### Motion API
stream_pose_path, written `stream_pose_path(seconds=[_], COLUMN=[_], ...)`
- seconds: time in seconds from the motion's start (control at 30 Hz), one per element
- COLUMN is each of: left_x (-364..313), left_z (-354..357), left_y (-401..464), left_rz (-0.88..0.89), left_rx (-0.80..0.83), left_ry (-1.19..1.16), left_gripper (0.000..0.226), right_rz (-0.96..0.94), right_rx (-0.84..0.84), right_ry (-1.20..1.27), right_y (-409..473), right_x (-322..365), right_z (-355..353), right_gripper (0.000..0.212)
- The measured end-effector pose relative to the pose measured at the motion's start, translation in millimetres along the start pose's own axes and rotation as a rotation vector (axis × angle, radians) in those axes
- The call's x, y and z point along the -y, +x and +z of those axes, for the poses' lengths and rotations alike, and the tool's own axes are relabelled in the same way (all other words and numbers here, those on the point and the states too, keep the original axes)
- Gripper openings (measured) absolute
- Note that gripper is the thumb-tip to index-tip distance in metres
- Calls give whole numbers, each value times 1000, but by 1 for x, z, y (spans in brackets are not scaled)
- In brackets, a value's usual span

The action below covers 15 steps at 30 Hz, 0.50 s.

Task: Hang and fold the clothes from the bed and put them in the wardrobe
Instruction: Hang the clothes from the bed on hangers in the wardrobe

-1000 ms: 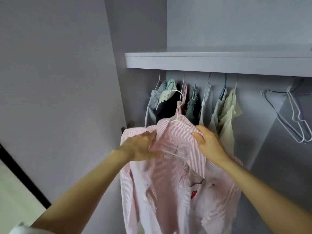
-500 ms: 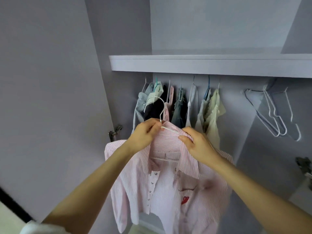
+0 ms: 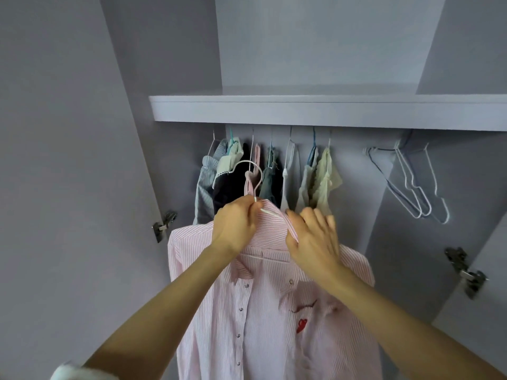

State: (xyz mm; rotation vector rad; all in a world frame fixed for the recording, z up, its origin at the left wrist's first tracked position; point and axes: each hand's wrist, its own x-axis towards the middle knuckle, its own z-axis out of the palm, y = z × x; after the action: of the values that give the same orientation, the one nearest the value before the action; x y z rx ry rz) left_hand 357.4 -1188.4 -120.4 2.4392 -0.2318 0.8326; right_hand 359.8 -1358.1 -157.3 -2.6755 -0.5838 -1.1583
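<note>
Item, left hand (image 3: 235, 225): I read it as pinching the neck of the white wire hanger (image 3: 248, 175) just under the hook, fingers curled round it.

Item, right hand (image 3: 312, 237): fingers curled over the collar of the pink striped shirt (image 3: 263, 319), gripping the cloth on the hanger's right shoulder.

Change: half a second ago both hands sat lower against the shelf edge (image 3: 329, 112); the hook has since risen toward it and now stands in front of the hung garments (image 3: 274, 176) below the shelf. The collar is settled; the shirt hangs full length from the hanger.

Meaning, as I judge: dressing the hanger is done, and hooking it on the rail is next. The rail itself is hidden behind the shelf edge.

Item, spare wire hangers (image 3: 411, 185): below the shelf, well right of the shirt.
</note>
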Motion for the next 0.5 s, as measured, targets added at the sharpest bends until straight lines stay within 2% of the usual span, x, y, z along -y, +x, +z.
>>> stream_pose_path(seconds=[0.1, 0.23, 0.3, 0.4, 0.47, 0.5], left_x=[-1, -6, 1, 14, 19, 21], left_z=[2, 9, 9, 8, 6, 5], left_y=[0, -2, 3, 8, 8, 9], left_rz=[-30, -48, -52, -37, -51, -55], left_rx=[16, -8, -55, -48, -37, -36], left_ry=[128, 176, 77, -94, -166, -193], left_gripper=[29, 29, 27, 24, 23, 22], right_rz=[27, 236, 236, 109, 111, 119], right_rx=[29, 166, 180, 246, 168, 97], right_ry=[15, 347, 521, 629, 559, 466], right_y=[7, 19, 20, 10, 4, 4], right_x=[-7, 1, 0, -6, -20, -28], right_z=[-7, -23, -21, -20, -19, -18], right_gripper=[40, 38, 35, 24, 39, 38])
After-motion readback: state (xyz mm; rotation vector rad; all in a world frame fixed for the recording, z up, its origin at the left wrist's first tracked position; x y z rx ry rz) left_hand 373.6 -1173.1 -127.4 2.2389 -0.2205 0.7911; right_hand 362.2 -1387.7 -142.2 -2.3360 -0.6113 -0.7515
